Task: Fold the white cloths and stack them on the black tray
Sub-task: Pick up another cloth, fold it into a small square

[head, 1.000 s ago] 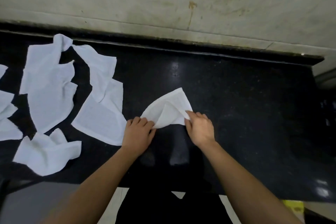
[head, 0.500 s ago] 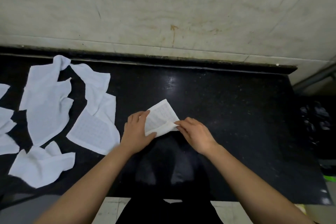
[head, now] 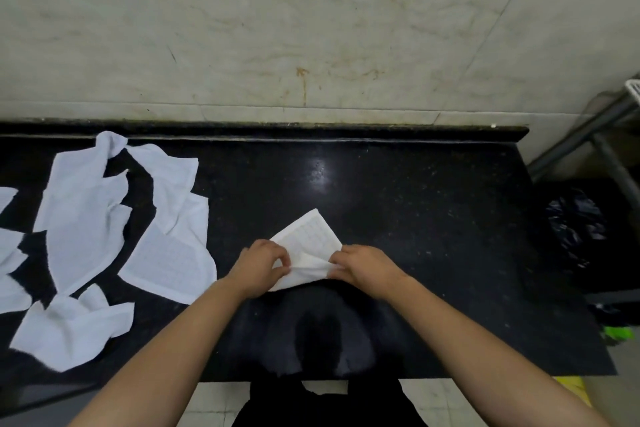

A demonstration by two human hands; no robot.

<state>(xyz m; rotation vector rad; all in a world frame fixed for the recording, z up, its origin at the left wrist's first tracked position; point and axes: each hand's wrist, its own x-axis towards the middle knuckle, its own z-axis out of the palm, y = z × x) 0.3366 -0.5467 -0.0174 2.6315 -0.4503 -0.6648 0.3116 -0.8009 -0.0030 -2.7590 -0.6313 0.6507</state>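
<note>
Item in hand: one white cloth (head: 308, 239), lying near the front middle of the worktop (head: 433, 218), already doubled over into a small, roughly triangular packet, its far corner pointing toward the wall.

Hands: the left hand (head: 261, 265) and the right hand (head: 363, 267) are both pinching the near edge of that cloth, fingers curled onto the fabric. They are sitting close together and seem to be drawing up the next fold.

Progress, as I judge it: early. This cloth is being folded, not finished. The loose cloths (head: 86, 218), at least five of them, are lying crumpled and overlapping on the left part of the worktop, well apart from the hands and untouched. The black tray is not showing anywhere from where I am looking, and no stack of folded cloths is showing either. Left to do: finishing this fold, carrying the cloth to the tray, then working through the whole left-hand heap.

Surface: black polished stone, speckled, reflecting a lamp as a bright spot beyond the cloth and mirroring the person's outline near the front edge.

Room: a pale marbled wall (head: 311, 28) with a rusty streak is rising behind the worktop. To the right, a grey metal frame (head: 588, 135) is leaning or standing above a black plastic bag (head: 575, 229). Pale floor tiles (head: 214, 402) are showing below the front edge.
</note>
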